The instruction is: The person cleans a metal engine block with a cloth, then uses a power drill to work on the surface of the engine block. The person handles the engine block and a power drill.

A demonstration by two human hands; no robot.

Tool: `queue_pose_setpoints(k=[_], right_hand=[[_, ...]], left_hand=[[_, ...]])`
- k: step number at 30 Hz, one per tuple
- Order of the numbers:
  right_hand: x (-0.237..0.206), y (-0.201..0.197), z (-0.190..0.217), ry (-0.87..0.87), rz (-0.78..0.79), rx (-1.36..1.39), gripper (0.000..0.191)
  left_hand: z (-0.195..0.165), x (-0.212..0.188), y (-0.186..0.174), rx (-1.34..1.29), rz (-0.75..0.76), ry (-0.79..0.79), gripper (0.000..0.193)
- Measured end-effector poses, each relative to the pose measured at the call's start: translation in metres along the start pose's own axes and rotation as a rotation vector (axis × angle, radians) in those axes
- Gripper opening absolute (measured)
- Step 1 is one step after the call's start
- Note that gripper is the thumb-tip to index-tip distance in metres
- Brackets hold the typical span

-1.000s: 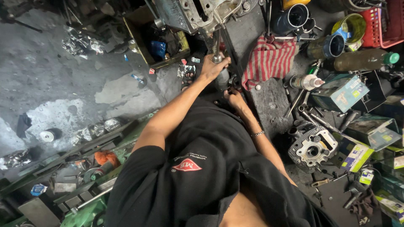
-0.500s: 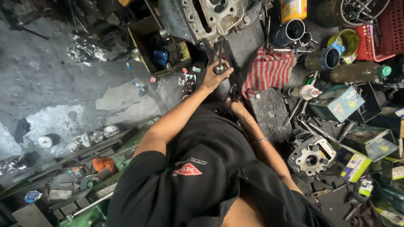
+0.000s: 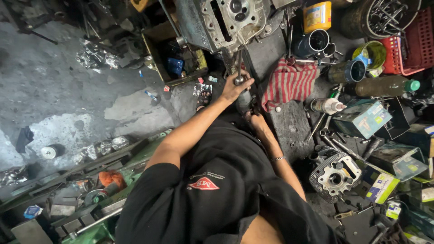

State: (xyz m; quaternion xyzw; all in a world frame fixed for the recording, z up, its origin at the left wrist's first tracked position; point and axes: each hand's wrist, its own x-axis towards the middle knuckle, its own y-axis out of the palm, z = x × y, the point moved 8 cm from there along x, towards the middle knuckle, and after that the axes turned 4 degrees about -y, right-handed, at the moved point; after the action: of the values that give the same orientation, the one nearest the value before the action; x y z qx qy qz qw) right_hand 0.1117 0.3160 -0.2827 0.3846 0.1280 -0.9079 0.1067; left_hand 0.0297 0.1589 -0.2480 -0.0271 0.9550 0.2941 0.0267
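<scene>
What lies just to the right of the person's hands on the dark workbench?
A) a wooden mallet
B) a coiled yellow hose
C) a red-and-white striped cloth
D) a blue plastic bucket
C: a red-and-white striped cloth lies crumpled on the bench right beside the left hand, which grips a metal tool below the grey metal engine head.

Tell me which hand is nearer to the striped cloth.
The right hand: it is just beside the cloth's lower left corner. The left hand grips a metal tool farther left, toward the engine block.
</scene>
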Motion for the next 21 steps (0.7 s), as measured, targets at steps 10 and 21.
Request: queue_pose_setpoints(k=[10, 21], right_hand=[[0.0033, -0.0034, -0.0041, -0.021, 0.007, -0.013, 0.014], [0.0038, -0.0058, -0.0019, -0.017, -0.013, -0.066, 0.023]], left_hand=[[0.0032, 0.003, 0.0001, -0.013, 0.01, -0.025, 0.022], [0.0053, 0.007, -0.0003, -0.011, 0.011, -0.031, 0.022]])
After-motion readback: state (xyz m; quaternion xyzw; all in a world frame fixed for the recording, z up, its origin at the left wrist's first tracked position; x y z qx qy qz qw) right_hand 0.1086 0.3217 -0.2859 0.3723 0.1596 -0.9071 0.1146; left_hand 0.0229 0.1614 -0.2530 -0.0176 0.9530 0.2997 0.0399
